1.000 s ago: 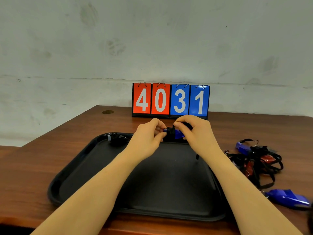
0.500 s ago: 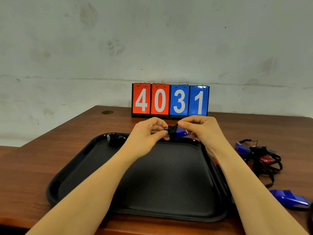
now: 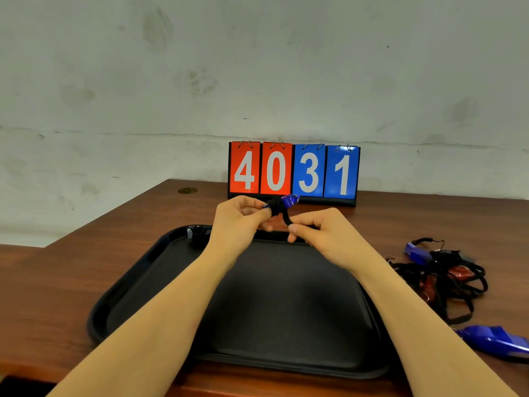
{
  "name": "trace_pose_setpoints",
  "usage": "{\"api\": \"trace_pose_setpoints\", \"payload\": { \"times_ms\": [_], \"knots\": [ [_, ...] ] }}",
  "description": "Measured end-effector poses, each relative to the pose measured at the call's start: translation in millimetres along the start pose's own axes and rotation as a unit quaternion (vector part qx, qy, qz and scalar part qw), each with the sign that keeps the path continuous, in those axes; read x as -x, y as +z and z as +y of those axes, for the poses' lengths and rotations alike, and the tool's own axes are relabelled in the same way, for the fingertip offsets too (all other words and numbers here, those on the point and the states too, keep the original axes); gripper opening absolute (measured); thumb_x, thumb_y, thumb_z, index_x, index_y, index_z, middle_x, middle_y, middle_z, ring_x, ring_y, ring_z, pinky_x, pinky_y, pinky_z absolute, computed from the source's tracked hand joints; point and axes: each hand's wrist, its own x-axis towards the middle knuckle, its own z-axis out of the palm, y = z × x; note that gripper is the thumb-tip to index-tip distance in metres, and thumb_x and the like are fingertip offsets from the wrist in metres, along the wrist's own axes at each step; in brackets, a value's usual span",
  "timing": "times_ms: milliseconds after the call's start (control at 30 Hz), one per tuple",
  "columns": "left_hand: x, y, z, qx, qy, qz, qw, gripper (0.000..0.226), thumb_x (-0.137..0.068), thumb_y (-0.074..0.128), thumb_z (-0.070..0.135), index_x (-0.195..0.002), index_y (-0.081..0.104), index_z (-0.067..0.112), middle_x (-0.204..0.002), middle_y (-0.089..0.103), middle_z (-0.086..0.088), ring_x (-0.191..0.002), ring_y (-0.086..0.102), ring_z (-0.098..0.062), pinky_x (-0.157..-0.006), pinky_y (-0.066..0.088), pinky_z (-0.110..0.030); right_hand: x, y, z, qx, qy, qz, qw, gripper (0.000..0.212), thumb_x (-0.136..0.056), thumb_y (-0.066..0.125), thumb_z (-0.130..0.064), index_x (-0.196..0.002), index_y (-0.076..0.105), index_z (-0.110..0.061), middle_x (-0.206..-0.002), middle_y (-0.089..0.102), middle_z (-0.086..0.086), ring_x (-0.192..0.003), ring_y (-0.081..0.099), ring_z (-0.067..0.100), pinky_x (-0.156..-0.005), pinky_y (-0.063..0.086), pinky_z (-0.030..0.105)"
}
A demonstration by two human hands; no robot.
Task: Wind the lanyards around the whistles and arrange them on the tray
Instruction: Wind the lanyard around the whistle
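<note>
Tangled spare whistles [image 3: 446, 277] lying right of the tray [image 3: 137, 285], one wound whistle [image 3: 197, 234] inside far left, blue whistle [image 3: 282, 203] pinched by left hand [image 3: 237, 222], lanyard [image 3: 286, 218] pinched by right hand [image 3: 320, 233], scoreboard [image 3: 293, 171] behind.

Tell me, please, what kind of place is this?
Probably a plain indoor workroom or recording station, not a home. A brown wooden table stands against a bare, stained wall, with a flip scoreboard reading 4031 at the back and a black tray set out for sorting whistles.
</note>
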Motion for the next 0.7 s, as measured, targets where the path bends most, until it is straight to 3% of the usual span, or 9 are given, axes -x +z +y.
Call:
{"api": "trace_pose_setpoints", "payload": {
  "times_ms": [100, 167, 267, 367, 433, 533, 700],
  "knots": [
    [-3.9, -0.9, -4.3, -0.033, -0.001, 0.031, 0.999, 0.011, -0.083, 0.065, 0.009, -0.085, 0.058, 0.018, -0.073, 0.067, 0.001, -0.058, 0.063, -0.005, -0.065, 0.047, -0.021, -0.2, 0.5, -2.0, 0.003, 0.001, -0.013, 1.0, 0.02, -0.09, 0.057, -0.019, -0.08, 0.073, -0.013, -0.081, 0.063, -0.019, -0.077, 0.054, -0.009, -0.091, 0.039, 0.022],
    [-6.0, -1.3, -7.2, -0.071, 0.009, 0.045, 0.996, 0.012, -0.083, 0.064, 0.009, -0.086, 0.057, 0.018, -0.075, 0.066, 0.0, -0.063, 0.062, -0.007, -0.064, 0.046, -0.019, -0.8, 0.6, -2.4, 0.009, -0.004, -0.018, 1.0, 0.017, -0.09, 0.057, -0.018, -0.085, 0.073, -0.013, -0.081, 0.061, -0.022, -0.081, 0.054, -0.008, -0.093, 0.039, 0.023],
    [-7.2, -0.5, -10.4, -0.14, 0.035, 0.049, 0.988, 0.013, -0.085, 0.063, 0.01, -0.089, 0.055, 0.018, -0.079, 0.062, 0.002, -0.071, 0.061, -0.009, -0.062, 0.042, -0.013, -1.6, 2.6, -1.3, 0.061, -0.029, -0.006, 0.998, 0.015, -0.091, 0.055, -0.017, -0.099, 0.068, -0.017, -0.086, 0.063, -0.014, -0.083, 0.055, -0.003, -0.09, 0.042, 0.022],
    [-6.3, 0.8, -11.1, -0.187, 0.058, 0.038, 0.98, 0.013, -0.085, 0.062, 0.011, -0.093, 0.053, 0.017, -0.081, 0.058, 0.005, -0.072, 0.057, -0.007, -0.06, 0.039, -0.01, -2.9, 5.0, 2.0, 0.16, -0.09, 0.047, 0.982, 0.02, -0.092, 0.052, -0.016, -0.109, 0.063, -0.015, -0.113, 0.058, -0.005, -0.105, 0.05, 0.006, -0.095, 0.039, 0.021],
    [-5.6, 1.5, -10.2, -0.195, 0.067, 0.03, 0.978, 0.014, -0.086, 0.062, 0.011, -0.095, 0.053, 0.017, -0.086, 0.059, 0.003, -0.073, 0.056, -0.006, -0.06, 0.039, -0.01, -2.5, 5.2, 1.7, 0.169, -0.103, 0.074, 0.977, 0.021, -0.093, 0.05, -0.016, -0.11, 0.061, -0.014, -0.125, 0.055, -0.004, -0.114, 0.049, 0.01, -0.099, 0.039, 0.023],
    [-4.1, 1.7, -8.0, -0.206, 0.086, 0.02, 0.974, 0.014, -0.086, 0.061, 0.011, -0.096, 0.053, 0.017, -0.088, 0.059, 0.003, -0.073, 0.055, -0.004, -0.06, 0.039, -0.01, -1.4, 5.7, -0.3, 0.178, -0.092, 0.082, 0.976, 0.023, -0.095, 0.047, -0.02, -0.115, 0.058, -0.017, -0.114, 0.06, -0.003, -0.102, 0.055, 0.011, -0.091, 0.047, 0.028],
    [1.0, 4.0, -5.4, -0.213, 0.119, -0.016, 0.97, 0.014, -0.087, 0.06, 0.011, -0.096, 0.052, 0.018, -0.084, 0.054, 0.01, -0.073, 0.052, -0.001, -0.06, 0.043, -0.006, -2.7, 3.6, 1.6, 0.166, -0.098, 0.141, 0.971, 0.02, -0.094, 0.05, -0.016, -0.11, 0.061, -0.013, -0.102, 0.062, 0.0, -0.093, 0.052, 0.005, -0.084, 0.045, 0.018]
  ]
}}
